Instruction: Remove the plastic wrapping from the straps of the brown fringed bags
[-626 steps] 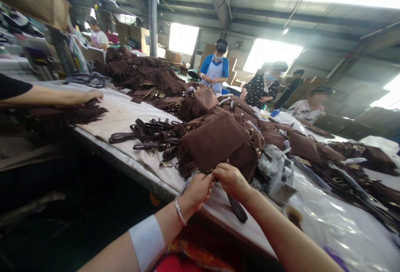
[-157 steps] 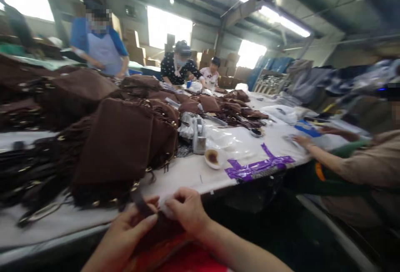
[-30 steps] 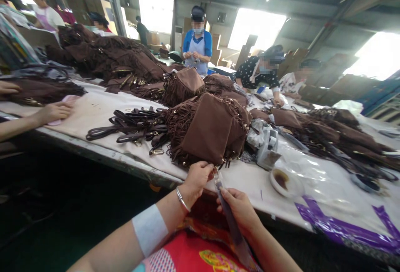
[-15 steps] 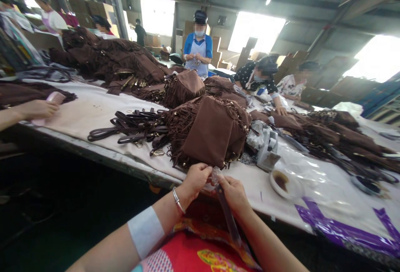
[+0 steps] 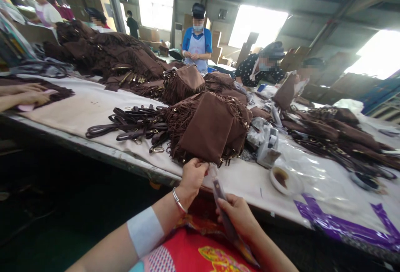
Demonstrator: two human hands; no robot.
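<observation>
A dark brown strap in a clear plastic sleeve slants down from the table edge over the red apron. My right hand is closed around its middle. At its upper end, my left hand pinches with thumb and fingers; what lies between those fingertips is too small to make out. Just beyond my hands, brown fringed bags are stacked on the pale tabletop. Left of them lies a bunch of dark straps with metal clips.
A white dish of brown liquid, a white dispenser and purple tape are on the right. A large brown pile fills the back left. Co-workers stand around; another person's hands are at far left.
My right hand has slid down the strap, away from my left hand. On the right, a person has lifted a brown bag. The hands at far left have moved onto the brown fringed material.
</observation>
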